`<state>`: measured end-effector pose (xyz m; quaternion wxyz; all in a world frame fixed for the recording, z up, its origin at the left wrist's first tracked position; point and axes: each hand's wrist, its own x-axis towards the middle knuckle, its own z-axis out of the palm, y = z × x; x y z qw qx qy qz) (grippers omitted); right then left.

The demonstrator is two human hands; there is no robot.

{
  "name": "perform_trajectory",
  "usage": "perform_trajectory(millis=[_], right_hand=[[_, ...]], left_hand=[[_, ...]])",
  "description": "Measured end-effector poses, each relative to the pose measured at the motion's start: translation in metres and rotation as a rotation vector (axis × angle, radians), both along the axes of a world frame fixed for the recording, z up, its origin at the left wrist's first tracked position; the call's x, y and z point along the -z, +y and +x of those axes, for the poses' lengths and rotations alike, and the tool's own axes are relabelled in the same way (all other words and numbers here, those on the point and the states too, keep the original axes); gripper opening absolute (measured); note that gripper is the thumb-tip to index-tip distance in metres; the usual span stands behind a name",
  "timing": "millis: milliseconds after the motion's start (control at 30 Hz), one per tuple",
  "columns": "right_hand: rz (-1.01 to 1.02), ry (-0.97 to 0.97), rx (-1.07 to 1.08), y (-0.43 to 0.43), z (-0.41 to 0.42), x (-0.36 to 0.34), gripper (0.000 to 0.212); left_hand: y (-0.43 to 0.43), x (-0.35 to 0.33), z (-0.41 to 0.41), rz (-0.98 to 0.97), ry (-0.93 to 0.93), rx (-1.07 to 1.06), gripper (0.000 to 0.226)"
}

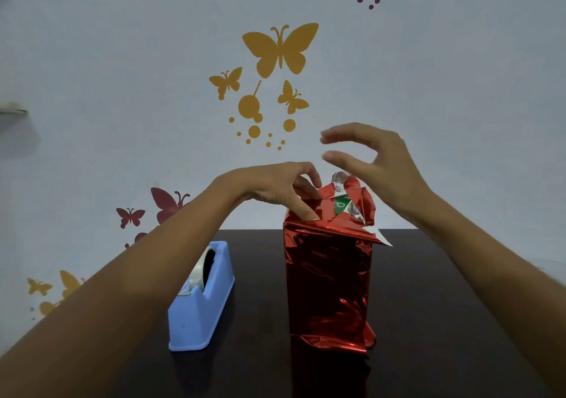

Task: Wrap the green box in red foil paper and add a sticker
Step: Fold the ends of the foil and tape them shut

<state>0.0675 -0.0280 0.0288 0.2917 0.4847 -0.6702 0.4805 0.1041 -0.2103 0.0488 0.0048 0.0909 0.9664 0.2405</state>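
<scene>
Head view. Upright near the middle of a dark table [459, 305]: the green box [340, 206], clad in red foil paper [327, 278] down every visible side, with only a small green patch showing at the unclosed top.

Pinched at the parcel's top left corner by the left hand [275, 190]: a folded flap of foil, thumb on the front upper edge, fingers [306, 170] curled onto the top. Poised just above the top right, touching nothing and slightly blurred: the right hand [379, 164], fingers bent and a little spread, thumb held apart below them.

Sticking up loose between the two hands, crumpled foil with its silver underside showing. Jutting past the right upper edge, a pointed flap with a white tip. At the base, foil creased and flared beyond the front right corner.

Just left of the parcel and apart from it, a blue tape dispenser [202, 311] with a tape roll [199, 270] seated in it, its long side running away from the camera. Dark tabletop stretching wide to the right of the parcel and forward to the lower frame edge.

Behind the table's far edge, a pale wall [122, 91] with a large yellow butterfly decal [280, 49] and smaller red and yellow ones.
</scene>
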Motion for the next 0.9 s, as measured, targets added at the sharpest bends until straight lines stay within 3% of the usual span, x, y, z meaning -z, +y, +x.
perform_trajectory(millis=[100, 267, 367, 567, 900], right_hand=[[0.231, -0.011, 0.083, -0.012, -0.007, -0.007, 0.018], [0.542, -0.005, 0.228, -0.009, -0.022, 0.01, 0.066], [0.67, -0.086, 0.266, -0.003, -0.023, 0.019, 0.059], [0.672, -0.221, 0.18, 0.002, -0.028, 0.022, 0.036], [0.601, -0.375, -0.043, 0.006, -0.03, 0.032, 0.041]], left_hand=[[0.002, -0.001, 0.0, -0.037, 0.016, 0.003, 0.073], [-0.003, 0.001, 0.0, 0.009, -0.003, -0.032, 0.058], [-0.002, 0.001, -0.001, 0.029, -0.011, -0.034, 0.057], [-0.007, 0.002, -0.004, 0.048, -0.011, -0.02, 0.052], [-0.01, 0.007, -0.004, 0.091, 0.026, 0.019, 0.037]])
